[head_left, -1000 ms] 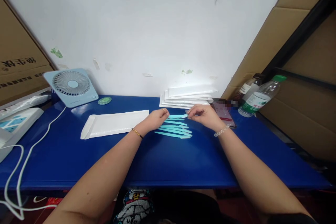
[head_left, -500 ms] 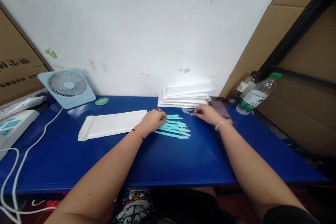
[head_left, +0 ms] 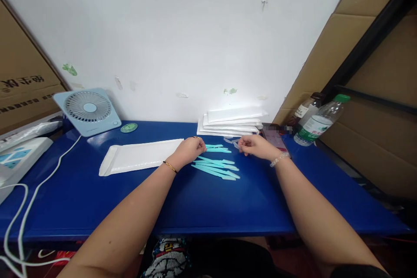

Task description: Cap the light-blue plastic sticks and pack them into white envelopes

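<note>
Several thin turquoise sticks [head_left: 215, 168] with pale tips lie fanned out on the blue table [head_left: 228, 208]. My left hand [head_left: 192, 148] is closed in a pinch on the end of one turquoise stick [head_left: 218, 150] at the back of the fan. Beside small translucent pieces [head_left: 229, 140], my right hand [head_left: 250, 145] has its fingertips pressed together at a clear piece. A white padded envelope [head_left: 140, 156] lies flat to the left of my left hand.
Behind my hands is a stack of white envelopes [head_left: 231, 128]. A phone [head_left: 274, 139] and two bottles [head_left: 314, 126] are at the right. On the left are a blue fan [head_left: 87, 110], a green disc [head_left: 129, 127], a white device [head_left: 24, 156] and cables.
The turquoise sticks have separated into two groups, the front ones lower and the back ones near my left hand. My right hand has shifted slightly, and the translucent pieces have moved a little.
</note>
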Motion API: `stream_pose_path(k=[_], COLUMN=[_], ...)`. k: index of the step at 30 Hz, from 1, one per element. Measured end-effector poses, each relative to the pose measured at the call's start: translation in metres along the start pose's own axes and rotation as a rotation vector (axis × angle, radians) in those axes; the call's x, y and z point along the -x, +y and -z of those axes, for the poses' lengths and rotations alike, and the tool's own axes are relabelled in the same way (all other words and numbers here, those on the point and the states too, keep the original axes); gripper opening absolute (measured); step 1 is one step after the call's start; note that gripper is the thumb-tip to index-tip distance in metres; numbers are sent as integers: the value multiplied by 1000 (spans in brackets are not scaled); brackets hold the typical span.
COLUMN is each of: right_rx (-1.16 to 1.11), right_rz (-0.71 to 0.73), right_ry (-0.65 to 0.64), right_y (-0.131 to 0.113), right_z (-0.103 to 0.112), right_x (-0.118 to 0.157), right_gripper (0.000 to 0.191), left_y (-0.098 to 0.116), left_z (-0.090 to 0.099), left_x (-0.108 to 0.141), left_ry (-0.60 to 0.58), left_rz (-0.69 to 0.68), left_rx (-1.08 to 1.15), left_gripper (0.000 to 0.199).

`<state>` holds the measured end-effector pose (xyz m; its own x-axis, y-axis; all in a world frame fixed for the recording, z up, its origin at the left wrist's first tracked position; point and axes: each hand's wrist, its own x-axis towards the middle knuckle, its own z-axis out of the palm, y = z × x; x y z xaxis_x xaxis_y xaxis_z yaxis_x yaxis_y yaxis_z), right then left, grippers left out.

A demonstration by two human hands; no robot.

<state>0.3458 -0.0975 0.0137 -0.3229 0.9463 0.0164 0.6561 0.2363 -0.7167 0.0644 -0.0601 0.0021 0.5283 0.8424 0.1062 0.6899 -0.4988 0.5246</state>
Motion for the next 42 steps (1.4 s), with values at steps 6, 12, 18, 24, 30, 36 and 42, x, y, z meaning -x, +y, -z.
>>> stream_pose_path(k=[6,12,18,24,30,36,42], right_rx=[-158,-156,-169,224,405,322,27], right_rz=[19,42,52,95,30,16,22], right_ry=[-54,-82,-205,176,318,231,84], right_y=[-7,-5,-9,7,20,17,11], right_z=[-4,-10,-14,-18,-33,-28,-14], right_x=[1,-3,0,-18,-45,-34,-15], right_gripper=[9,8,14,22,10,12,23], left_y=[-2,0,7,3,-2,-2,-8], left_z=[5,2,2,0,-5,-5,0], left_x=[-1,-1,4,1,-4,-3,-4], left_ry=[54,36,-122,19,88,11,23], left_rz=[32,26,-15,-28,-39,24,77], left_rx=[16,42,136,-111,-259,-150,-23], left_gripper=[16,18,21,19,15,12,13])
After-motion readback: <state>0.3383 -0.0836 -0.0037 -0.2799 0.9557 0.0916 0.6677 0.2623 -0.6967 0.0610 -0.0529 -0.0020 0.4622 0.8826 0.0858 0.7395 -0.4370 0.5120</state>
